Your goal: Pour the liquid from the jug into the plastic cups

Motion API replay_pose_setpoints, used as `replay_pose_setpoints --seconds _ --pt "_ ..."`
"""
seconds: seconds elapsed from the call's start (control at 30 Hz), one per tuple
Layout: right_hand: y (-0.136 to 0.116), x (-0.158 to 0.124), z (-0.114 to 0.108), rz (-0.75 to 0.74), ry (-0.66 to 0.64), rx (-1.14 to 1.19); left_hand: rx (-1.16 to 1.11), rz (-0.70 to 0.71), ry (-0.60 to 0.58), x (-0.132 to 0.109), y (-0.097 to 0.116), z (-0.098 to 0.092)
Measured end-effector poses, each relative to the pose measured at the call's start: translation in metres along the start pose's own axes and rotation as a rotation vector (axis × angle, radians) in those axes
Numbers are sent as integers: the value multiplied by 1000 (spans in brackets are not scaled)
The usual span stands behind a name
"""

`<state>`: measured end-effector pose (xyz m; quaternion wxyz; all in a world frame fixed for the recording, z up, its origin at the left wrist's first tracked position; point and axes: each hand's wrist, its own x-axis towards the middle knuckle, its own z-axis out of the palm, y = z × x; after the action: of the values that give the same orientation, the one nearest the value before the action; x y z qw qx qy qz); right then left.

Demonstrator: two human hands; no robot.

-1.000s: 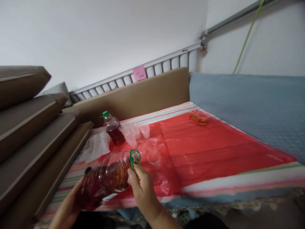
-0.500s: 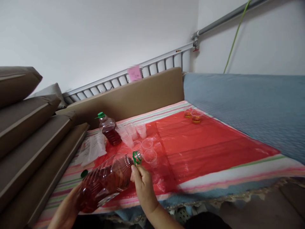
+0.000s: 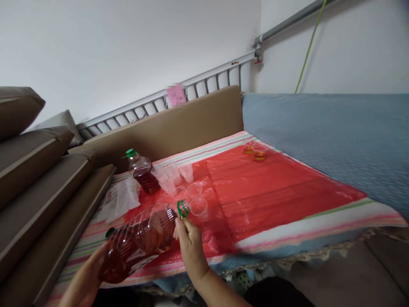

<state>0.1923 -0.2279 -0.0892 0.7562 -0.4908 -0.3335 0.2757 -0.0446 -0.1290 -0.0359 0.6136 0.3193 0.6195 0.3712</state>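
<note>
A large clear plastic bottle (image 3: 137, 243) of reddish-brown liquid is tilted almost flat, its green-ringed open mouth pointing at an empty clear cup (image 3: 199, 206). My left hand (image 3: 84, 279) cradles the bottle's base from below. My right hand (image 3: 189, 243) grips the bottle just under the neck. Two more empty cups (image 3: 188, 190) stand right behind the first one. Further back several stacked clear cups (image 3: 172, 175) lie beside a smaller capped bottle (image 3: 142, 172) of the same liquid.
A red plastic sheet (image 3: 271, 187) covers a striped cloth. Two small filled cups (image 3: 255, 150) sit at its far edge. A green cap (image 3: 110, 232) lies left of the big bottle. Brown cushions (image 3: 41, 170) rise on the left, a blue mattress (image 3: 335, 132) on the right.
The bottle's mouth has dropped and come close to the rim of the nearest empty cup. The view has shifted slightly to the right.
</note>
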Motion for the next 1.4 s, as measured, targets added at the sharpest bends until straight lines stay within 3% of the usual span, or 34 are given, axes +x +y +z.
replay_pose_setpoints --seconds 0.23,0.5,0.73,0.93,1.4 --pt "3 2 -1 31 48 31 3 18 -31 4 -1 0" --pt "3 4 -3 63 65 49 29 113 41 -3 2 8" --pt "6 5 -3 71 58 37 -20 74 -41 -10 10 12" --pt "8 7 -3 83 68 38 17 139 61 -5 9 9" --pt "12 8 -3 126 85 63 22 186 30 -7 7 12"
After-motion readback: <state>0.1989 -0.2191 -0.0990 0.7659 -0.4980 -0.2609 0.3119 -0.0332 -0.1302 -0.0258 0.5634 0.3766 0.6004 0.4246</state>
